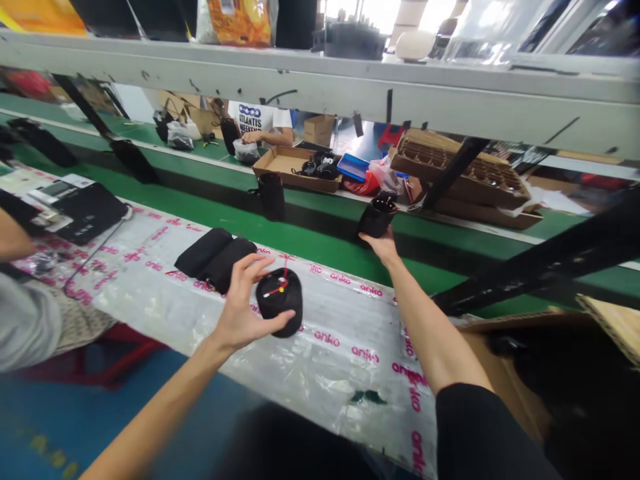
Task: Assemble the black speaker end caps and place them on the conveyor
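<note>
My left hand (245, 307) curves around a black rounded casing (280, 313) over the plastic-covered bench (345, 373); a red wire with small connectors shows on its top. Over the green belt (320, 237), my right hand (383, 243) grips the lower part of a black cylinder (379, 217) with wires at its top. Two black cylindrical casings (215, 257) lie side by side on the bench, just left of my left hand.
Another black cylinder (271, 197) stands on the belt. Beyond are an open carton (287, 167) and a divided cardboard tray (455, 167). A dark support bar (545, 247) slopes at right above a cardboard box (510, 380). People sit at left and across.
</note>
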### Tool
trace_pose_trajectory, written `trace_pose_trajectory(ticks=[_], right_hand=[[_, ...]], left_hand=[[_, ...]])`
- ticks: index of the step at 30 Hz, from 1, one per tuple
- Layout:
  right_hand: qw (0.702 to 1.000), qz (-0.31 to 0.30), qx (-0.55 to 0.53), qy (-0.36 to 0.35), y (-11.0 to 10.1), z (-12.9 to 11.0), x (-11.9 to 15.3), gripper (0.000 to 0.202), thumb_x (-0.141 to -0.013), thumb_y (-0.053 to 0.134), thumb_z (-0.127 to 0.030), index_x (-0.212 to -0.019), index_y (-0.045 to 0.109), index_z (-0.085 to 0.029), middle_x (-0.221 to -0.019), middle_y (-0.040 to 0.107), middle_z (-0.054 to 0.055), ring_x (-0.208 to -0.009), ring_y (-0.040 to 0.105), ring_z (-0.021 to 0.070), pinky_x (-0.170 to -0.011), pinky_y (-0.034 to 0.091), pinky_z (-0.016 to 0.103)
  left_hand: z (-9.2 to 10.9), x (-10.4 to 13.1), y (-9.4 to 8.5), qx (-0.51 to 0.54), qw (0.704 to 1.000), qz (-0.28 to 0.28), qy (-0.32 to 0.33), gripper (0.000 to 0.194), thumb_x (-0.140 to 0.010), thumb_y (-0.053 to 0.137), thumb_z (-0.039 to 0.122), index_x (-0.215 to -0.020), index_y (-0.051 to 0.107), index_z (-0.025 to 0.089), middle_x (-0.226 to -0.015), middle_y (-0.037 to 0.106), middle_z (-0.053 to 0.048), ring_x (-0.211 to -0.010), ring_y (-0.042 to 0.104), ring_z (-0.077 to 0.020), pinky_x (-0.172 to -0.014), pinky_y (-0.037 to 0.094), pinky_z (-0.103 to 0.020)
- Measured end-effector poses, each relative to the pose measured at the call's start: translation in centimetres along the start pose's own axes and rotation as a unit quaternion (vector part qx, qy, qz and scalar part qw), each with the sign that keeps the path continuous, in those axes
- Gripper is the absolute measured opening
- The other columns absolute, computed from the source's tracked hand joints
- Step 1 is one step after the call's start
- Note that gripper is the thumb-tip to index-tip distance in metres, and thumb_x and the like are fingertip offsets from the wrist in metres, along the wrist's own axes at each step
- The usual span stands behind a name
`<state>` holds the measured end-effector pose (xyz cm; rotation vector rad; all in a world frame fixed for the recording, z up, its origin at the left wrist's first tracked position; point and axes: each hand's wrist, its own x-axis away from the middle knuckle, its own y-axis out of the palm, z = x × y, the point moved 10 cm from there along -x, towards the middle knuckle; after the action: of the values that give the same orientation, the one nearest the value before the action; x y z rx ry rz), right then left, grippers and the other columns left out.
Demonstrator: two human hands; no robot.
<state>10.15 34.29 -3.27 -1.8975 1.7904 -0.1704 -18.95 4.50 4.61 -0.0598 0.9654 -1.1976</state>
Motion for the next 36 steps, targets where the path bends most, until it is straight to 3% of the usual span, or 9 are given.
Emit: trace_pose_trajectory(ticks=[4, 7, 10, 12, 14, 20, 27, 31, 36], right_hand=[[0.995, -0.01, -0.051, 0.087, -0.6, 2.3, 2.5, 0.079, -0.093, 0.082, -0.043, -0.157, 0.049, -0.012, -0.157, 0.06, 0.022, -0.145, 0.059, 0.0318, -0.128, 0.043, 0.05], [0.988, -0.043, -0.101, 0.107, -1.6, 2.1, 7.5, 0.086, -0.084, 0.087, -0.046, -0.158, 0.05, -0.021, -0.165, 0.056, 0.019, -0.155, 0.053, 0.0337, -0.133, 0.038, 0.051], [0.959, -0.177, -0.213, 0.066, -1.2, -0.7, 14.9, 0.084, -0.08, 0.09, -0.048, -0.155, 0.056, -0.032, -0.169, 0.055, 0.01, -0.16, 0.049, 0.0314, -0.135, 0.035, 0.052], [0.915, -0.291, -0.276, 0.04, 0.1, -3.0, 20.6, 0.097, -0.08, 0.093, -0.043, -0.164, 0.046, -0.038, -0.179, 0.039, 0.005, -0.167, 0.035, 0.0297, -0.139, 0.025, 0.054], [0.895, -0.32, -0.308, 0.037, 1.1, -4.3, 24.6, 0.106, -0.082, 0.093, -0.042, -0.17, 0.034, -0.04, -0.184, 0.025, 0.003, -0.171, 0.024, 0.0284, -0.141, 0.018, 0.053], [0.913, -0.165, -0.369, 0.058, 4.1, -5.3, 28.7, 0.086, -0.094, 0.072, -0.06, -0.169, 0.039, -0.032, -0.18, 0.037, 0.004, -0.168, 0.031, 0.0324, -0.14, 0.021, 0.052], [0.959, 0.124, -0.248, 0.049, -0.8, -4.0, 31.5, 0.076, -0.094, 0.056, -0.069, -0.158, 0.04, -0.031, -0.162, 0.052, 0.012, -0.149, 0.054, 0.0379, -0.126, 0.044, 0.061], [0.969, 0.12, -0.203, 0.067, -1.3, -3.5, 32.0, 0.073, -0.097, 0.051, -0.062, -0.162, 0.037, -0.03, -0.162, 0.052, 0.013, -0.154, 0.05, 0.0365, -0.13, 0.04, 0.059], [0.968, 0.164, -0.166, 0.095, -1.4, -4.9, 31.7, 0.068, -0.097, 0.051, -0.042, -0.163, 0.041, -0.027, -0.159, 0.058, 0.012, -0.152, 0.053, 0.0343, -0.129, 0.043, 0.055]], left_hand=[[2.3, 1.5, 5.8, 0.134, 0.987, -0.076, 0.054, 0.102, -0.07, 0.093, 0.028, -0.159, 0.042, 0.027, -0.15, 0.05, -0.018, -0.144, 0.054, -0.0383, -0.114, 0.058, -0.059], [3.7, 2.5, 9.5, 0.214, 0.968, -0.113, 0.068, 0.101, -0.072, 0.087, 0.02, -0.16, 0.038, 0.027, -0.144, 0.058, -0.018, -0.145, 0.054, -0.0387, -0.118, 0.053, -0.062], [4.1, 3.1, 11.9, 0.285, 0.951, -0.119, 0.031, 0.099, -0.078, 0.081, 0.02, -0.163, 0.032, 0.027, -0.154, 0.052, -0.02, -0.15, 0.053, -0.0387, -0.123, 0.048, -0.062], [3.6, 3.7, 12.7, 0.292, 0.951, -0.102, -0.013, 0.095, -0.085, 0.077, 0.026, -0.166, 0.028, 0.027, -0.162, 0.046, -0.021, -0.155, 0.049, -0.0387, -0.127, 0.043, -0.061], [2.8, 4.8, 12.9, 0.255, 0.963, -0.068, -0.056, 0.092, -0.09, 0.077, 0.033, -0.167, 0.027, 0.025, -0.165, 0.042, -0.021, -0.155, 0.047, -0.0386, -0.129, 0.04, -0.062], [2.8, 6.5, 13.0, 0.15, 0.986, 0.007, -0.077, 0.087, -0.091, 0.079, 0.049, -0.162, 0.036, 0.022, -0.154, 0.049, -0.019, -0.144, 0.055, -0.0369, -0.123, 0.046, -0.059], [5.2, 6.0, 18.9, 0.344, 0.931, -0.114, -0.051, 0.079, -0.102, 0.059, 0.058, -0.167, 0.032, 0.023, -0.167, 0.048, -0.02, -0.15, 0.055, -0.0364, -0.127, 0.044, -0.057], [6.1, 6.9, 20.4, 0.343, 0.927, -0.146, -0.044, 0.085, -0.102, 0.059, 0.062, -0.17, 0.028, 0.023, -0.172, 0.04, -0.02, -0.158, 0.045, -0.0378, -0.132, 0.036, -0.057], [6.3, 6.7, 19.1, 0.29, 0.95, -0.069, -0.095, 0.063, -0.105, 0.053, 0.05, -0.161, 0.042, 0.022, -0.157, 0.055, -0.016, -0.143, 0.058, -0.0335, -0.123, 0.048, -0.052]])
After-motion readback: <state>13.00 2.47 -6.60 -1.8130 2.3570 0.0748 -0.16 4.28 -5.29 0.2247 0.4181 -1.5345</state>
